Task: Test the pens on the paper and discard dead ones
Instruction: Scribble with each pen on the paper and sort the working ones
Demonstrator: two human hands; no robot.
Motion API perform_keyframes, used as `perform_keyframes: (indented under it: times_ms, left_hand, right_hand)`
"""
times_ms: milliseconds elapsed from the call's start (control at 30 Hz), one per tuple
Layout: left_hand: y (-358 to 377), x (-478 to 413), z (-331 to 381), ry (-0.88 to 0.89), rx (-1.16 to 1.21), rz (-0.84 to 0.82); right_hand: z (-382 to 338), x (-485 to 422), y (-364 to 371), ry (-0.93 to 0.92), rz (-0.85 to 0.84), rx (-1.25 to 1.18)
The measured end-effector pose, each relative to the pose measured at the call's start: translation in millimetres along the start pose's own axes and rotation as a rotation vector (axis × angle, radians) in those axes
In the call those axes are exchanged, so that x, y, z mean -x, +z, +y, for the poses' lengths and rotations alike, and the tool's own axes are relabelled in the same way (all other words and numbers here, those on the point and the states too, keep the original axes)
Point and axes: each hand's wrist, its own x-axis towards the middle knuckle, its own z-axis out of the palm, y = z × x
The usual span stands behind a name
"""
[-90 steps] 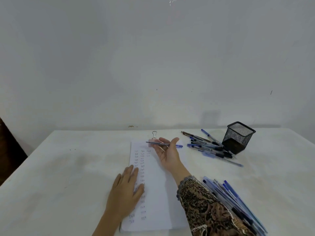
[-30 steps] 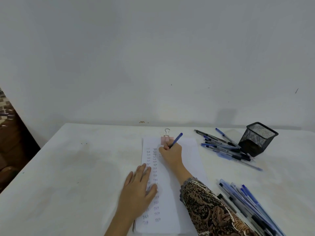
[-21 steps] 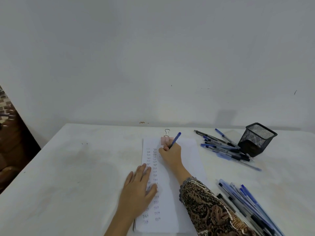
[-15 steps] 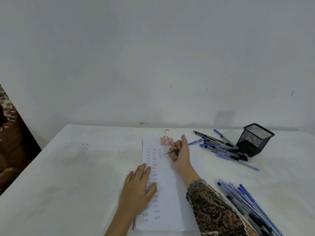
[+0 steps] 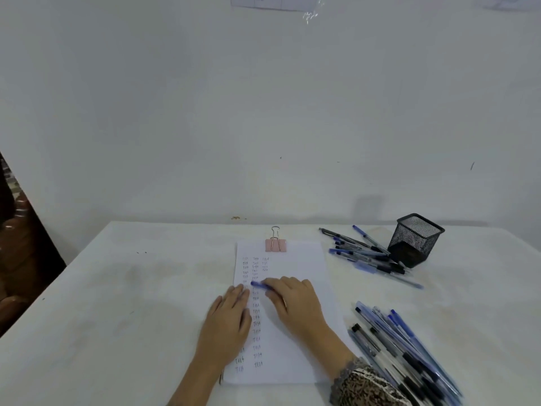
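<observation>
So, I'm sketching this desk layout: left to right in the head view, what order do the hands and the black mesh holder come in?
left hand → right hand holding a blue pen → black mesh holder

1. The right grip [image 5: 292,300] covers most of a blue pen [image 5: 259,285]; only one blurred end shows.
2. The left grip [image 5: 228,320] hides part of the writing on the paper [image 5: 304,265].
3. The near pile of pens [image 5: 409,347] runs off the bottom edge.
4. A sheet on the wall [image 5: 257,0] is cut off at the top edge, its print too small to read.
5. A dark, blurred shape [image 5: 17,244] sits at the left edge.
</observation>
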Motion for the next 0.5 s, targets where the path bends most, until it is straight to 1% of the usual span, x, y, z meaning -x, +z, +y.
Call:
perform_keyframes:
  times_ms: [33,100,267,333,400,467,500]
  left_hand:
    - [0,2,-1,-0.005,-0.005,-0.008]
    - [0,3,-2,-0.006,0.001,0.006]
    - [0,3,-2,0.023,0.035,0.028]
    - [1,2,-3,0.024,0.041,0.039]
    - [1,2,-4,0.028,0.050,0.056]
    - [1,3,-3,0.035,0.054,0.051]
    - [1,3,-3,0.037,0.061,0.053]
  right_hand:
    - [2,4,3,-0.049,0.026,0.060]
    - [2,11,5,-0.107,0.019,0.090]
    - [-7,20,-6,-0.129,-0.019,0.139]
    - [-9,24,-11,-0.072,-0.063,0.136]
    - [-11,27,-21,0.025,-0.034,0.084]
    - [-10,29,-38,0.217,0.043,0.036]
    - [-5,30,-50,0.338,0.052,0.035]
